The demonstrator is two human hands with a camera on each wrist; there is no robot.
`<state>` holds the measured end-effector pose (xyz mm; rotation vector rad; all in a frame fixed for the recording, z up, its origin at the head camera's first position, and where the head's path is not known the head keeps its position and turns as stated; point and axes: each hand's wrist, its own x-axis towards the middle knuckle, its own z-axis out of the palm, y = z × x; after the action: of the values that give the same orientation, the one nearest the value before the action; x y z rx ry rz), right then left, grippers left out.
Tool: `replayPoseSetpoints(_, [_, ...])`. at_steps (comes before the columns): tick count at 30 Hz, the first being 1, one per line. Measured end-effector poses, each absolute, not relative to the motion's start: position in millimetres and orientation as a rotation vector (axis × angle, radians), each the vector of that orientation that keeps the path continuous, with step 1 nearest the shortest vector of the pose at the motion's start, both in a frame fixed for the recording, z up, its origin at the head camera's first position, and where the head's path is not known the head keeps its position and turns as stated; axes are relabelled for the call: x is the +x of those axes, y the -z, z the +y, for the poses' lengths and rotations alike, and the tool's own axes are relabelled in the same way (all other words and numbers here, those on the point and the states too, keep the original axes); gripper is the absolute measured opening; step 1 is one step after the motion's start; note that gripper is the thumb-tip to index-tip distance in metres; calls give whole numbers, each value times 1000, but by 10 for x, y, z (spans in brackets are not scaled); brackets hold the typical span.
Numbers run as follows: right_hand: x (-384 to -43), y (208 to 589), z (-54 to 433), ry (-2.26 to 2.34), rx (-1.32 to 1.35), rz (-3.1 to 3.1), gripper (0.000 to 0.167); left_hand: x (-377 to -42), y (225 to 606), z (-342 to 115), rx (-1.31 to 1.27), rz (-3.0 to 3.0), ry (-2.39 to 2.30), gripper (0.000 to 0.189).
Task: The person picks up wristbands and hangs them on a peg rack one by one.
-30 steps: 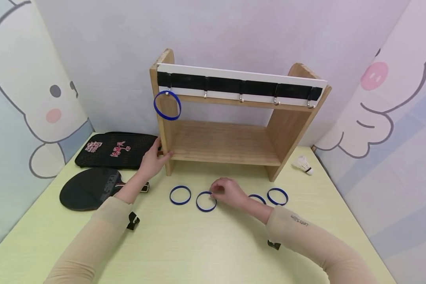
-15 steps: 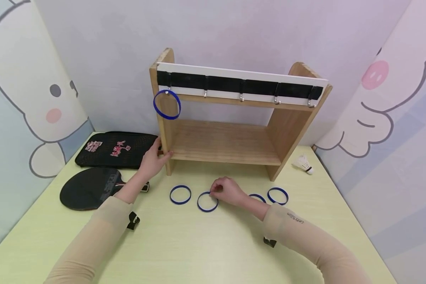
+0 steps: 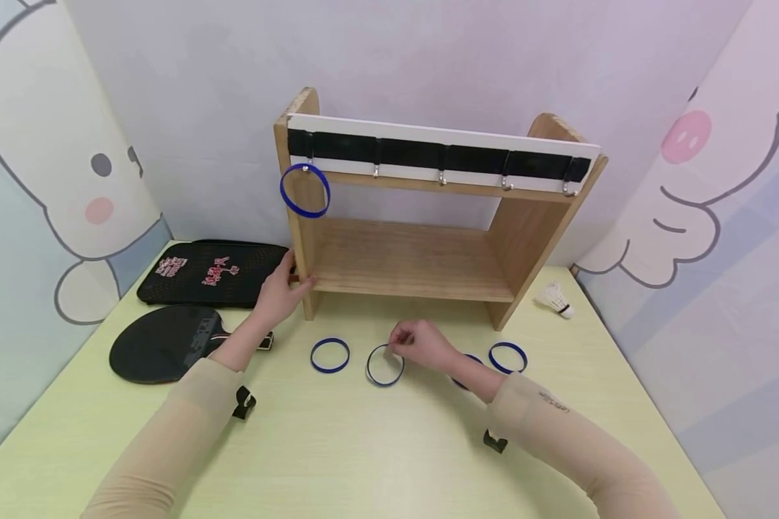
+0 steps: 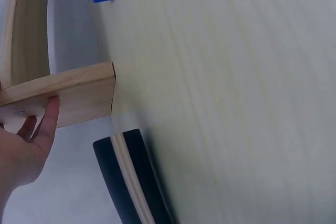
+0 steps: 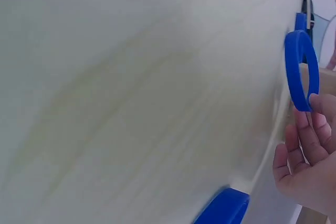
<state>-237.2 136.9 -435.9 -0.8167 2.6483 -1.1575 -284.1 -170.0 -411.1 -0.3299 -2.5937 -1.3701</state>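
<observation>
My right hand [image 3: 423,344] pinches the edge of a thin blue ring [image 3: 386,385] between thumb and fingertips, in front of the wooden shelf [image 3: 415,259]. In the right wrist view that ring [image 5: 294,72] stands tilted at the fingertips. My left hand [image 3: 279,294] rests against the lower left side panel of the shelf, its fingers extended; in the left wrist view the fingers [image 4: 48,124] touch the panel's outer face. Another blue ring [image 3: 306,213] hangs from the leftmost hook of the white and black hook rail [image 3: 441,155].
More blue rings lie on the table: one ring [image 3: 329,370] to the left, one ring [image 3: 508,371] to the right, another partly behind the right wrist. A black table tennis bat [image 3: 159,346] and a black case [image 3: 214,277] lie left, a shuttlecock [image 3: 554,300] right.
My right hand has shifted slightly right and up with the pinched ring, which now looks tilted off the table. The left hand stays in place on the shelf.
</observation>
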Motion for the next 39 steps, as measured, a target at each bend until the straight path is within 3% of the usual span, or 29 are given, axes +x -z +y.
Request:
replayPoseSetpoints(17, [-2313, 3868, 1418, 1242, -953, 2754, 4, -2818, 4062, -1685, -304, -2600, 1367, 74])
replayPoseSetpoints(39, [-2203, 2775, 1361, 1474, -1169, 2936, 9, -2822, 4086, -1693, -321, -2590, 1390, 74])
